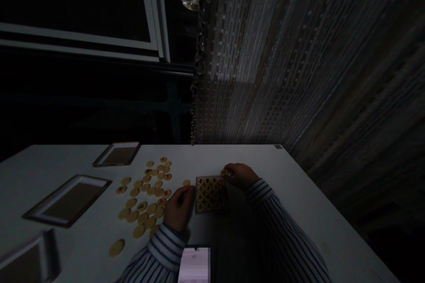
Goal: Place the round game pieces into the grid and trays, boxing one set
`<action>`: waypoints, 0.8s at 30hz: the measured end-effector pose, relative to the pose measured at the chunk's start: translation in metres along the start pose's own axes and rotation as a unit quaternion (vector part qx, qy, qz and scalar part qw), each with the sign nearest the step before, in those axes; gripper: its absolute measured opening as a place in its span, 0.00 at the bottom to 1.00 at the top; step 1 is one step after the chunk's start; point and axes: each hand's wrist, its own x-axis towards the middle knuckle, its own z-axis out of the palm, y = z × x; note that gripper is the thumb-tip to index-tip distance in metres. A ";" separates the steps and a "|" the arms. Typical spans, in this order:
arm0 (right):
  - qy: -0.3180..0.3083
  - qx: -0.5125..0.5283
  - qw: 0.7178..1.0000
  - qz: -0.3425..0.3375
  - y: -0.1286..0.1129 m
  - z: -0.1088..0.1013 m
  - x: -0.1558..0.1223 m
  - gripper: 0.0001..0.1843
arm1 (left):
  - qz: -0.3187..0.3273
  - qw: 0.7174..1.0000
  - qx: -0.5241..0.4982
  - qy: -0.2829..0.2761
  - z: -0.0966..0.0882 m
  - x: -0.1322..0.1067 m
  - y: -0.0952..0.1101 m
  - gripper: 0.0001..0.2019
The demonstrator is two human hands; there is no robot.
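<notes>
A small square box sits in front of me, holding rows of round xiangqi pieces with dark characters; some at its right side look red. At its upper right corner, my right hand pinches a xiangqi piece over the rim. My left hand is beside the box's left edge, fingers curled and closed; whatever they hold, if anything, is hidden. Just beyond that hand, a single xiangqi piece lies on the table. Many loose xiangqi pieces are scattered to the left, mostly blank side up.
The white table carries three framed trays or lids: one at the back, one at mid left and one at near left. A pale pixelated object is at the near edge. Behind hangs a string curtain.
</notes>
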 end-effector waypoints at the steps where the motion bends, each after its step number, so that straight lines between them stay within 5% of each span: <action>1: -0.007 -0.005 1.000 -0.002 0.000 0.002 0.001 0.13 | 0.000 1.000 0.001 0.000 0.000 0.000 0.000 0.16; 24: -0.115 -0.029 0.992 -0.037 0.007 0.018 0.009 0.14 | 0.006 0.999 0.052 -0.003 0.001 0.001 -0.004 0.16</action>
